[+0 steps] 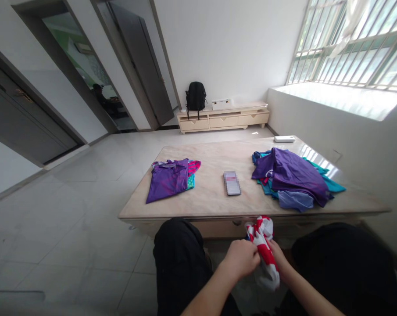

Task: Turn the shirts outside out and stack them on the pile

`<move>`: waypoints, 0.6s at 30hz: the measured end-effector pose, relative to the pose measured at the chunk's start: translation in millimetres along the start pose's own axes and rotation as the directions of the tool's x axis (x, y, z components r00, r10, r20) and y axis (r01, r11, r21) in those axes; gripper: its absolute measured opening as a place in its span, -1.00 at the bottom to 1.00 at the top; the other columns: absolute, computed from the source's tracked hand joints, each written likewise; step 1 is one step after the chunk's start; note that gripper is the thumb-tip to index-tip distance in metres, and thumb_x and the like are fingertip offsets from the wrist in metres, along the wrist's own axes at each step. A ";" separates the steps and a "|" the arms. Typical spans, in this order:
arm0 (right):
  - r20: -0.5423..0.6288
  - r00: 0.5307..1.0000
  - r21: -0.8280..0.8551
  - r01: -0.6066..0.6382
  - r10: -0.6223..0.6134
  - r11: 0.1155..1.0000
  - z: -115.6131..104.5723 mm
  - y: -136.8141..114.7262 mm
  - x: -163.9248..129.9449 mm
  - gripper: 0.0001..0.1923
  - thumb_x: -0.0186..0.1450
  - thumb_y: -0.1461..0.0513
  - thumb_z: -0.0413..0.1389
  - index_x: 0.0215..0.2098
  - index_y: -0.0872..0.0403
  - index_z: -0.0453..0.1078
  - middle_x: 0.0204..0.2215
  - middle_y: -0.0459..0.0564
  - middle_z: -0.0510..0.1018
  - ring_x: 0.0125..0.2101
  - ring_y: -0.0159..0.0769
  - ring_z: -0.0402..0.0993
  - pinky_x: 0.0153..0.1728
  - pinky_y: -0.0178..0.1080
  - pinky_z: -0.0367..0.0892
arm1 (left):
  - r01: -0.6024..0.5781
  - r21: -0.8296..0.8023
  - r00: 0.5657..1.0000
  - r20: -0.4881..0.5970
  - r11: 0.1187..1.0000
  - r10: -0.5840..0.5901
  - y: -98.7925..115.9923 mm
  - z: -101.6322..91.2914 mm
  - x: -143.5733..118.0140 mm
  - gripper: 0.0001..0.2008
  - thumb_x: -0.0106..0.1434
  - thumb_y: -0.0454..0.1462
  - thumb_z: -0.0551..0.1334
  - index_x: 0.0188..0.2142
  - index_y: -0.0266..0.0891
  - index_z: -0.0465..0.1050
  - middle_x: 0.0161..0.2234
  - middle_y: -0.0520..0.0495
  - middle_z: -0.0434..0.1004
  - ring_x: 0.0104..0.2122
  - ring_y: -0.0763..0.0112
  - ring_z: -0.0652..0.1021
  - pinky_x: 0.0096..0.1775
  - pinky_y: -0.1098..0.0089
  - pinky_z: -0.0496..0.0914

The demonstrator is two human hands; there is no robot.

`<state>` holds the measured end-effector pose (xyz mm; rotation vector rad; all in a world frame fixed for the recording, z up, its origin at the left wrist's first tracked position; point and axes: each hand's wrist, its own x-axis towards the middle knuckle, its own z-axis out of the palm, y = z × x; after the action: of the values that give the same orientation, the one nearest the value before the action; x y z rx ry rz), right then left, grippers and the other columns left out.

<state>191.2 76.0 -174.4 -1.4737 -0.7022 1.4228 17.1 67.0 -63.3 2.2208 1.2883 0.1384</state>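
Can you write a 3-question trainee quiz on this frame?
1. True or false: both hands grip the red-and-white garment.
2. Which pile sits on the table's right side: A) folded purple shirt, B) loose heap of purple and teal clothes?
3. What dark item rests on the low cabinet?

Key: 1 true; 2 B; 3 a black backpack.

The marble table (214, 197) carries folded shirts (170, 177), a phone (231, 183) and piled clothes (293, 177).
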 end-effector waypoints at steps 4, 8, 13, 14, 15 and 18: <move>0.074 0.997 0.058 -0.020 0.015 0.998 0.0 6.6 -5.5 -0.52 -0.02 0.00 0.34 -0.22 0.13 0.55 -0.33 0.09 0.70 -0.34 -0.04 0.63 -0.26 -0.13 0.48 | 0.126 -0.104 0.976 -0.165 0.987 -0.142 -8.3 -8.6 5.5 -0.57 0.45 -0.06 0.01 0.10 -0.18 0.47 -0.11 -0.29 0.65 -0.16 0.02 0.64 -0.15 0.21 0.42; 0.130 0.992 0.065 -0.005 -0.004 0.998 3.6 9.3 -9.3 -0.62 -0.03 0.07 0.35 -0.31 0.14 0.57 -0.36 0.10 0.70 -0.32 0.02 0.63 -0.23 -0.09 0.48 | 0.146 -0.242 0.964 -0.183 0.959 -0.193 -11.0 -7.5 7.5 -0.71 0.23 -0.07 0.31 -0.13 -0.15 0.55 -0.18 -0.24 0.64 -0.18 -0.02 0.61 -0.14 0.20 0.39; 0.148 0.989 0.038 -0.018 0.012 0.999 5.2 9.8 -8.6 -0.62 -0.01 0.10 0.33 -0.26 0.14 0.57 -0.30 0.11 0.70 -0.29 0.02 0.64 -0.22 -0.09 0.50 | 0.166 -0.292 0.956 -0.187 0.942 -0.227 -12.0 -9.0 6.3 -0.89 0.20 -0.19 0.33 -0.41 -0.14 0.49 -0.39 -0.10 0.57 -0.32 0.15 0.57 -0.20 0.27 0.32; 0.137 0.990 0.027 -0.031 0.027 0.999 4.3 10.2 -7.9 -0.60 0.01 0.08 0.32 -0.23 0.14 0.57 -0.30 0.12 0.70 -0.31 0.00 0.65 -0.24 -0.10 0.50 | 0.155 -0.331 0.953 -0.199 0.931 -0.229 -12.2 -10.3 6.5 -0.84 0.21 -0.17 0.33 -0.44 -0.16 0.47 -0.44 -0.07 0.53 -0.36 0.19 0.54 -0.23 0.29 0.30; 0.120 0.992 0.013 -0.045 0.043 0.999 3.0 10.7 -6.9 -0.59 0.04 0.06 0.30 -0.22 0.14 0.56 -0.32 0.13 0.70 -0.35 -0.02 0.64 -0.29 -0.12 0.50 | 0.135 -0.374 0.951 -0.210 0.918 -0.225 -12.3 -11.8 6.9 -0.79 0.23 -0.15 0.31 -0.46 -0.17 0.45 -0.48 -0.04 0.48 -0.41 0.24 0.50 -0.26 0.32 0.28; 0.066 0.996 -0.045 -0.057 0.060 0.997 -2.4 13.0 -3.0 -0.61 0.11 -0.03 0.23 -0.29 0.11 0.53 -0.45 0.11 0.67 -0.48 -0.08 0.61 -0.42 -0.15 0.48 | -0.015 -0.624 0.967 -0.206 0.781 -0.147 -10.5 -15.1 9.0 -0.66 0.28 -0.06 0.30 -0.50 -0.24 0.41 -0.53 0.03 0.37 -0.49 0.40 0.36 -0.35 0.39 0.20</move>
<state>190.5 67.6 -185.0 -1.4957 -0.7406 1.5165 8.5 84.7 -57.7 1.6104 1.2122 0.7277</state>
